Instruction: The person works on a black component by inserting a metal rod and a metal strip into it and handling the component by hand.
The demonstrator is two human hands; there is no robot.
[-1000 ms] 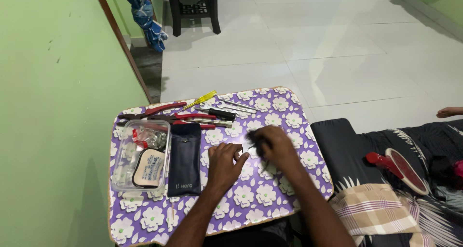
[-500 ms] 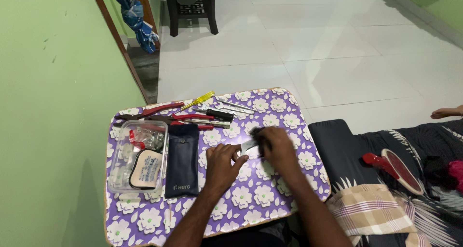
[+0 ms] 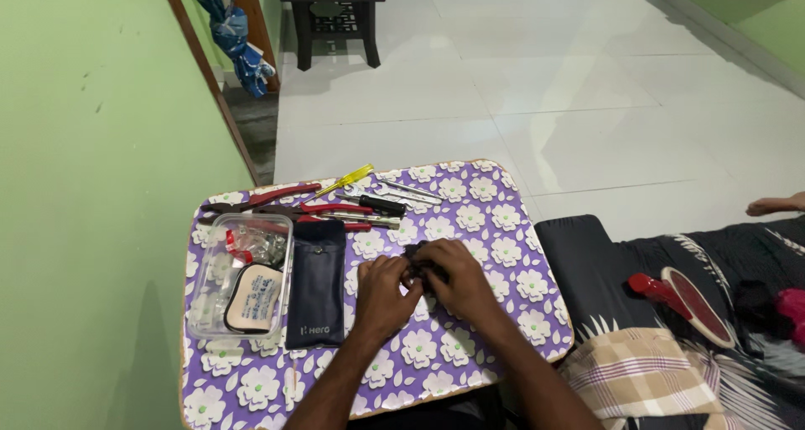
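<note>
Over the middle of a small table with a purple flowered cover (image 3: 470, 191), my left hand (image 3: 383, 294) and my right hand (image 3: 459, 279) are pressed together around a small dark object (image 3: 417, 258). Only its top edge shows between the fingers, so I cannot tell what it is. Left of my hands lies a dark blue pouch (image 3: 317, 283). Beyond them lie red-handled pliers (image 3: 272, 198), a black-handled screwdriver (image 3: 381, 205), a yellow-handled screwdriver (image 3: 345, 179) and several thin metal tools (image 3: 402, 191).
A clear plastic box (image 3: 241, 281) with small parts and an oval white tin stands at the table's left, against a green wall. To the right is a dark patterned bed with a red-handled brush (image 3: 683, 296). White tiled floor and a dark stool (image 3: 334, 10) lie beyond.
My hands have drawn closer together and moved slightly toward me over the table's middle, now closing around the small dark object. The tools and box have not moved.
</note>
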